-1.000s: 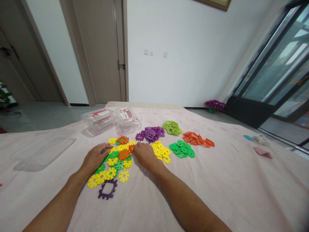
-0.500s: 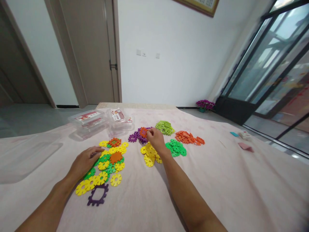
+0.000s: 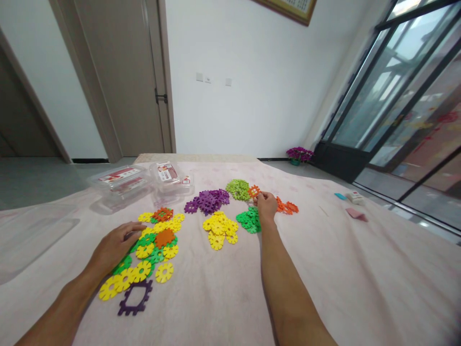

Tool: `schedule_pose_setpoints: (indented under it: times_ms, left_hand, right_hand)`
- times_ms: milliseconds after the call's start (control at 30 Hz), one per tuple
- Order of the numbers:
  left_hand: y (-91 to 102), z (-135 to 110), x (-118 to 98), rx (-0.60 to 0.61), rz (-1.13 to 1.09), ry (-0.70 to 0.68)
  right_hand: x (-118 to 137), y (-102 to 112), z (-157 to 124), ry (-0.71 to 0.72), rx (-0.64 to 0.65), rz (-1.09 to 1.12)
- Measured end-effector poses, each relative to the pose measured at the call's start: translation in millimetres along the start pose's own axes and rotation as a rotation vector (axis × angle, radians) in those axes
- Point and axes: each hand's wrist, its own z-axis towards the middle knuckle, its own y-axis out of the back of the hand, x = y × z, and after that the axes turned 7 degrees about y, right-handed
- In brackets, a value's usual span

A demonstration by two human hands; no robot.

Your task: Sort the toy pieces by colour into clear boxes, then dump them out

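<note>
Apparently inside a home, judging by a brown door (image 3: 117,77) at far left, a gold-framed picture (image 3: 291,6) hung on the white wall (image 3: 252,115), purple potted flowers (image 3: 299,153) at far right and a pale pink cloth (image 3: 360,269) spread near.

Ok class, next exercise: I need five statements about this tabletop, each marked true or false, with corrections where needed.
1. The right hand holds an orange piece. True.
2. The yellow pile lies nearer the camera than the purple pile. True.
3. The left hand is beside the purple pile. False: it is by the mixed yellow and green pieces.
4. The containers are solid black. False: they are clear.
5. The dark purple square frame is round. False: it is square.
</note>
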Motion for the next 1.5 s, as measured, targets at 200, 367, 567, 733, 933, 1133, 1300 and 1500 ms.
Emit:
schedule_pose_setpoints:
  times_ms: [200, 367, 567, 733, 933, 1133, 1300, 1500]
  left_hand:
    - [3.9, -2.4, -7.3, -0.01, 0.024, 0.004]
    - [5.7, -4.4, -14.2, -0.007, 0.025, 0.014]
    - [5.5, -5.6, -18.1, -0.028, 0.027, 0.003]
    - [4.6, -5.5, -16.9, -0.035, 0.024, 0.0]
    - [4.2, -5.5, -17.6, -0.041, 0.019, -0.004]
    - [3.1, -4.5, -16.4, -0.039, 0.026, -0.003]
    - [3.9, -6.2, -19.3, -0.047, 0.015, 0.01]
    - [4.8, -5.8, -19.5, -0.037, 0.008, 0.014]
  right_hand:
    - [-22.9, 10.2, 7.4, -0.135, -0.389, 0.214]
    - [-10.8, -4.5, 5.3, -0.037, -0.446, 0.255]
    - [50.7, -39.0, -27.2, 0.275, -0.064, 0.25]
    - [103.3, -66.0, -80.1, 0.644, 0.361, 0.244]
    - [151.9, -86.5, -122.3, 0.878, 0.686, 0.074]
    - [186.0, -114.5, -131.0, 1.033, 0.747, -0.06]
    - [194.7, -124.6, -133.7, 1.077, 0.804, -0.258]
    - [191.1, -121.0, -139.2, 1.154, 0.743, -0.349]
